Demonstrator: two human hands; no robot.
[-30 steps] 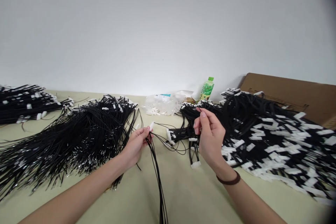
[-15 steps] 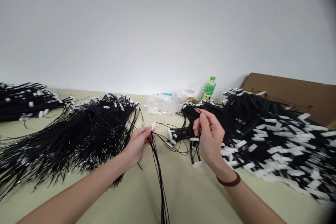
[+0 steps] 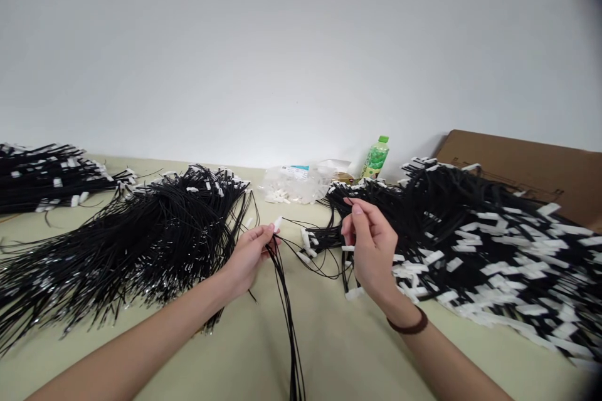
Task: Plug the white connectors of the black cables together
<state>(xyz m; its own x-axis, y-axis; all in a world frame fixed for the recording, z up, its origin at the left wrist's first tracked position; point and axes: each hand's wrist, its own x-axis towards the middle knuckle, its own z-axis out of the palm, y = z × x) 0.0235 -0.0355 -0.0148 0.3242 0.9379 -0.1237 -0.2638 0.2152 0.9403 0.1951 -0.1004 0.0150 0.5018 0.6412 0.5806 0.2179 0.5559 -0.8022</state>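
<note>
My left hand (image 3: 251,254) is closed, thumb and fingers pinching a small white plastic connector (image 3: 277,223) whose tip sticks out beyond them. From under those fingers a bunch of thin black wires (image 3: 288,319) hangs down toward me. A few more wires run off to the right from the connector. Raised to the right, my right hand (image 3: 371,244) has thumb and forefinger brought together in a pinch; what lies between them is too small to make out. Behind and below it sit several wires with white connectors (image 3: 308,241).
Black wires with bare shiny ends form a pile (image 3: 174,232) at left, with another bundle (image 3: 51,178) beyond. White-tipped wires (image 3: 493,263) cover the right side. At the back are a clear bag of white connectors (image 3: 291,185), a green-capped bottle (image 3: 375,160) and a cardboard box (image 3: 517,166).
My right hand has shifted slightly left, toward the left hand, still pinched. My left hand keeps its hold on the connector and wires almost unmoved.
</note>
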